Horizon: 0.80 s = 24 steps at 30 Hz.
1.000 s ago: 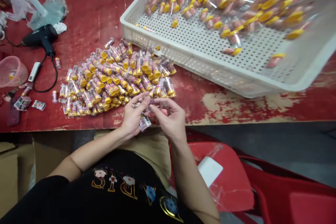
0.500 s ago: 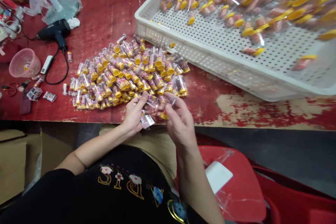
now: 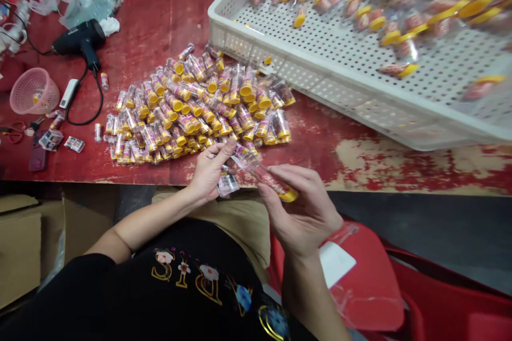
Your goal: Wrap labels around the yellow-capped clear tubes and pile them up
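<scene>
1. Yellow-capped tube [image 3: 274, 184] sits centre frame, just below the table edge, held in the right hand [image 3: 302, 213]; fingers curled round it, cap end toward the thumb side, other end pointing at the left hand [image 3: 210, 170].
2. Left hand is partly closed, thumb and forefinger pinching the clear wrap end [image 3: 244, 157] at the tube's upper-left tip; a small crumpled label or sleeve piece [image 3: 227, 184] is tucked under its palm. Exactly what that piece is, cannot tell.
3. Doing it well, judging from the grip: keep the tube steady in the right hand, pull the film straight along the tube axis, not sideways, so it does not tear or bunch. Light pinch only; the film looks thin.
4. Keep hands over the table edge [image 3: 160, 176], so a slipped tube lands on wood, not the lap.
5. Pile of tubes [image 3: 196, 109] lies just above the left hand, centre-left of frame, nearly touching the fingertips; avoid knocking it.
6. White perforated crate [image 3: 320, 82] upper right, more tubes inside, blurred.
7. Upper left: black heat gun [image 3: 78, 42] with cord, pink basket [image 3: 34, 90], plastic bags [image 3: 96, 2]. Red chair [image 3: 360, 282] lower right.
</scene>
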Each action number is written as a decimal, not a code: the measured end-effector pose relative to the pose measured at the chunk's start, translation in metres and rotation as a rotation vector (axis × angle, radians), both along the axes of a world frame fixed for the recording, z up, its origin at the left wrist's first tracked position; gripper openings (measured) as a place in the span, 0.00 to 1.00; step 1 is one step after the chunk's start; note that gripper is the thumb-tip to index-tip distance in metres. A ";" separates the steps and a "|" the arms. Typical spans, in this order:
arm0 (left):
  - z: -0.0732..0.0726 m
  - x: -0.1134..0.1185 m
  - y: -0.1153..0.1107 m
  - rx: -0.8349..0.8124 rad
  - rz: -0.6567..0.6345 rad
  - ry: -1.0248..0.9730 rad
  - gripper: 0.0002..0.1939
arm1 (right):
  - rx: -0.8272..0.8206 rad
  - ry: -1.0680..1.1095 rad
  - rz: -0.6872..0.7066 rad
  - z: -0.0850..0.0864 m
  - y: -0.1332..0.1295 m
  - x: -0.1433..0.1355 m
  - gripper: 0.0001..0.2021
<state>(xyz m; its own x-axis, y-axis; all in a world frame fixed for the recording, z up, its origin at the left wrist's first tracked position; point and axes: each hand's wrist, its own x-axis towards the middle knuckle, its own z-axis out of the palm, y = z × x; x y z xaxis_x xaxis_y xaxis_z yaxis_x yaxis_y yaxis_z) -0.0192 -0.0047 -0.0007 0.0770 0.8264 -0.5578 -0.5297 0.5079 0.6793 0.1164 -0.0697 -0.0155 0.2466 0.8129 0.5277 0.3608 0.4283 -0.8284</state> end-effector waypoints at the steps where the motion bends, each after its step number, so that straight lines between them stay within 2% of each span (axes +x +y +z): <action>1: -0.001 0.000 0.000 0.002 -0.006 0.014 0.28 | 0.004 -0.022 -0.008 0.001 0.000 0.001 0.19; 4: -0.002 0.001 0.000 0.009 -0.028 0.032 0.28 | 0.001 -0.029 -0.055 0.003 -0.002 0.002 0.18; 9: -0.002 0.002 0.000 0.014 -0.043 0.042 0.28 | 0.033 0.118 -0.141 0.003 -0.006 0.003 0.15; 12: -0.001 0.003 -0.001 0.016 -0.073 0.017 0.27 | 0.004 0.022 -0.119 -0.001 -0.005 0.004 0.14; 17: 0.006 0.004 -0.003 0.026 -0.139 -0.020 0.27 | 0.019 -0.089 -0.192 -0.004 -0.009 0.004 0.20; 21: 0.012 0.003 -0.003 0.057 -0.123 -0.032 0.29 | -0.136 -0.082 -0.036 0.000 -0.018 0.006 0.25; 24: 0.015 0.001 -0.002 0.051 -0.120 -0.049 0.28 | -0.158 -0.070 0.073 0.002 -0.023 0.009 0.27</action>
